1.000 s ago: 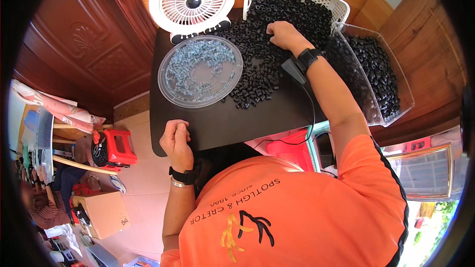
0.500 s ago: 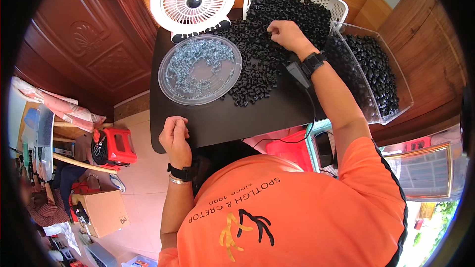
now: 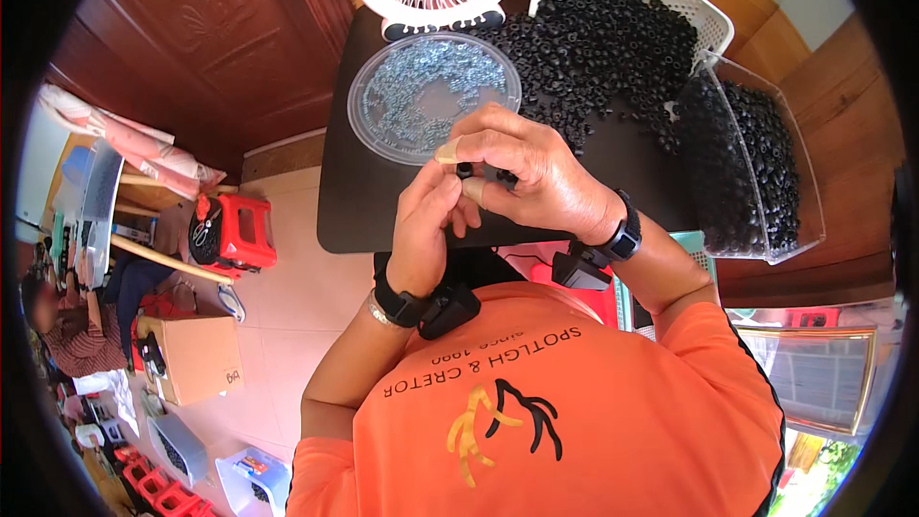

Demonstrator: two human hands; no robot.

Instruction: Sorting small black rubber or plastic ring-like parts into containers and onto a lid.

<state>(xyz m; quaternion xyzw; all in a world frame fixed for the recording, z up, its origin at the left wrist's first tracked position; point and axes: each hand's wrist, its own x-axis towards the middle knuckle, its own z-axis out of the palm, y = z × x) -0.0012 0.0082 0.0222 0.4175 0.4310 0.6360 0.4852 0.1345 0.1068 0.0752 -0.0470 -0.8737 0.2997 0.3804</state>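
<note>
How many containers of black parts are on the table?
2: a white mesh basket at the table's far right corner, and a clear plastic bin along its right edge. More black parts lie loose between them.

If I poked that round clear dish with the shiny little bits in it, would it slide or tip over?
The clear dish looks like thin plastic, wide and shallow, so it would probably slide across the smooth black table rather than tip. The small silvery pieces lie loose inside, so they would likely rattle and shift. It seems light, though the metal bits add some weight.

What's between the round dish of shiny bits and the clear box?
In the head view, a heap of small black rings lies between the round dish and the clear box.
</note>
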